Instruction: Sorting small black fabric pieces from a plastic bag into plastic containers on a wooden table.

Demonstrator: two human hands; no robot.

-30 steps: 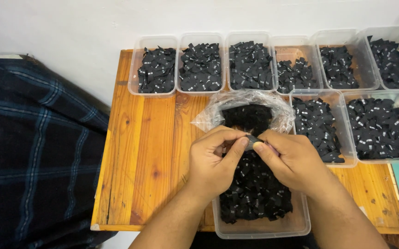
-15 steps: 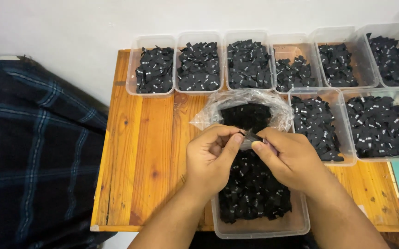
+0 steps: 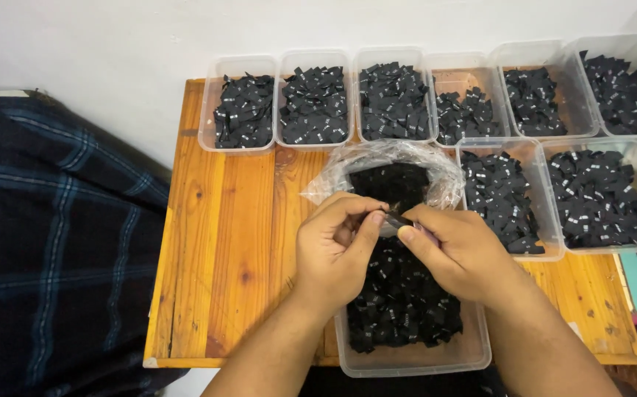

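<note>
Item: small black label (image 3: 394, 218), pinched between thumb and forefinger of both my left hand (image 3: 337, 246) and right hand (image 3: 460, 248), fingers closed tight on it, held above the near clear tub (image 3: 414, 359) of like labels. Its markings are too small to read from here. Behind: an open plastic bag (image 3: 396, 158) of more labels; two rows of sorted tubs (image 3: 243, 114) on the wooden table (image 3: 219, 242). Step, by my reckoning: inspecting one piece. Next calls for matching it to the right tub.

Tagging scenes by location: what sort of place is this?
Likely a small home or workshop sorting station, not a factory line: a wooden table against a white wall, clear plastic tubs of small black labels, and a plaid cloth beside it.
</note>
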